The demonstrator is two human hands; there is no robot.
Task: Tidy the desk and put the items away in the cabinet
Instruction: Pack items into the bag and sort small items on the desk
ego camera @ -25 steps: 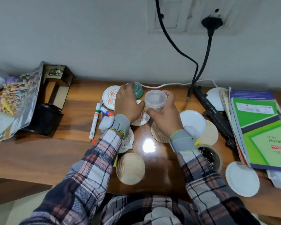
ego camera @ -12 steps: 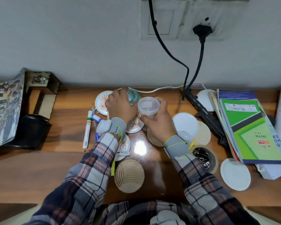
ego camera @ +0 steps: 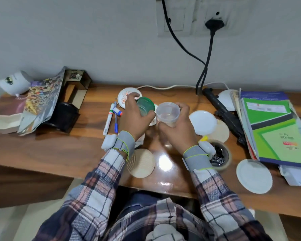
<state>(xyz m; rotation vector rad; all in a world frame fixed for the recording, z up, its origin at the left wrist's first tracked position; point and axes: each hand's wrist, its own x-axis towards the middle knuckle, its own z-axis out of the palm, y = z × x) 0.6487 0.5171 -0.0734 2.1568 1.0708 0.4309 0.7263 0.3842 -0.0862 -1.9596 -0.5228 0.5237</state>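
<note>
My left hand [ego camera: 135, 119] grips a small green translucent cup [ego camera: 145, 106] lifted above the wooden desk [ego camera: 76, 150]. Right beside it, my right hand [ego camera: 176, 129] holds a clear plastic cup [ego camera: 167, 114], mouth up. The two cups almost touch at mid-desk. Under and around my hands lie flower-print saucers [ego camera: 126, 98], white plastic lids [ego camera: 202, 122], and round wooden coasters [ego camera: 141, 162]. A marker [ego camera: 108, 120] and pens [ego camera: 116, 119] lie left of my left hand.
A black pot [ego camera: 64, 117], a magazine [ego camera: 42, 100] and a wooden organiser [ego camera: 76, 87] stand at the left. Stacked notebooks [ego camera: 274, 129] fill the right side, with a black tool [ego camera: 224, 113], a tape roll holding binder clips [ego camera: 219, 153] and another white lid [ego camera: 254, 176]. Cables [ego camera: 205, 66] hang from the wall socket.
Both hands have risen a little with their cups, and the green cup now shows more clearly, tilted in my left hand. The camera view has shifted.
</note>
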